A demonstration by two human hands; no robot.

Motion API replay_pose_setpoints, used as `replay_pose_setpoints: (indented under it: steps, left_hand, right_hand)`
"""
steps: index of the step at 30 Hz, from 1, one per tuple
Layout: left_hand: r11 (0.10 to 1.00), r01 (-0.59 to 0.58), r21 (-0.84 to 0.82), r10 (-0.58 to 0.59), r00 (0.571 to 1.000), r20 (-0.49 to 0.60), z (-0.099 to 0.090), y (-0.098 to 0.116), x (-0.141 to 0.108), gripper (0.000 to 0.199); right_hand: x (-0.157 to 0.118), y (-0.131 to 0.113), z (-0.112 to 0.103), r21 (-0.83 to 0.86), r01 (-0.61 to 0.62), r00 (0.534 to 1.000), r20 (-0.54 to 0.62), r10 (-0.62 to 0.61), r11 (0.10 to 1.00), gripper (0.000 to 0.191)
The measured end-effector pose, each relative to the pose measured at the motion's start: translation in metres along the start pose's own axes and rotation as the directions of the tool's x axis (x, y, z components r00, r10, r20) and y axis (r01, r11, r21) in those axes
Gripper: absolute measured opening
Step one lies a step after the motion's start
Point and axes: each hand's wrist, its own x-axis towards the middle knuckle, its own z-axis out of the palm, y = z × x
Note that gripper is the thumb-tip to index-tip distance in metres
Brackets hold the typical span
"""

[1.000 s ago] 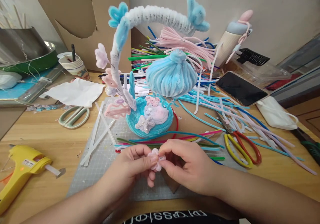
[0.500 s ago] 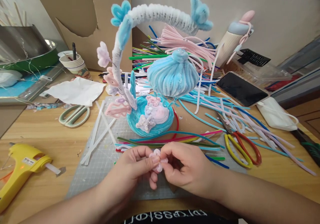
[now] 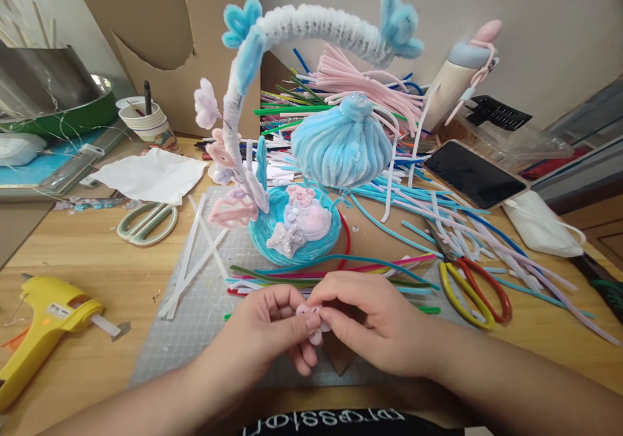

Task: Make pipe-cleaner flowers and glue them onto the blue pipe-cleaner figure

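Note:
Between both hands is a small pale pink pipe-cleaner flower (image 3: 315, 337), partly hidden by fingers. My left hand (image 3: 272, 329) is closed, its thumb and fingers pinching the flower from the left. From the other side my right hand (image 3: 374, 319) pinches the flower's right edge between thumb and forefinger. Just beyond the hands lies a bundle of coloured pipe cleaners (image 3: 272, 274). Behind it stands a blue coiled base (image 3: 263, 241) carrying a pearl-dotted star (image 3: 287, 240). A white wrapped arch (image 3: 316, 24) rises from the base, with a blue pleated shell shape (image 3: 341, 147) below it.
On the left are a yellow glue gun (image 3: 53, 313), pale green-handled scissors (image 3: 147, 224) and a white tissue (image 3: 150, 174). Red-and-yellow-handled scissors (image 3: 467, 293) lie to the right, near a phone (image 3: 474, 171). A grey cutting mat (image 3: 170, 351) spreads under the hands.
Both hands have shifted slightly right, and the flower has turned between the fingers so less of its face shows. The whole view has also moved a little.

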Motion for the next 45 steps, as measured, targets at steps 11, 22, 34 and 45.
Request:
replay_pose_setpoints:
  steps: [11,22,34,45]
  left_hand:
    - [0.999,-0.032,0.033,0.033,0.999,-0.042,-0.002,0.002,0.002,0.031]
    - [0.997,-0.073,-0.009,0.073,0.997,-0.019,-0.003,0.0,0.002,0.022]
    - [0.999,-0.046,0.007,0.046,0.999,-0.019,-0.001,0.0,0.0,0.026]
    - [0.993,-0.088,0.081,0.087,0.996,0.006,0.001,0.005,0.0,0.025]
  right_hand:
    - [-0.001,0.005,0.003,-0.028,0.034,0.998,-0.043,-0.036,0.999,0.013]
    - [-0.002,0.005,0.01,0.037,-0.15,0.987,-0.055,0.152,0.988,0.011]
    - [-0.002,0.005,0.01,0.021,-0.13,0.989,-0.064,0.131,0.991,0.01]
    - [-0.003,0.003,0.006,0.139,-0.08,0.995,-0.04,0.086,0.987,0.012]
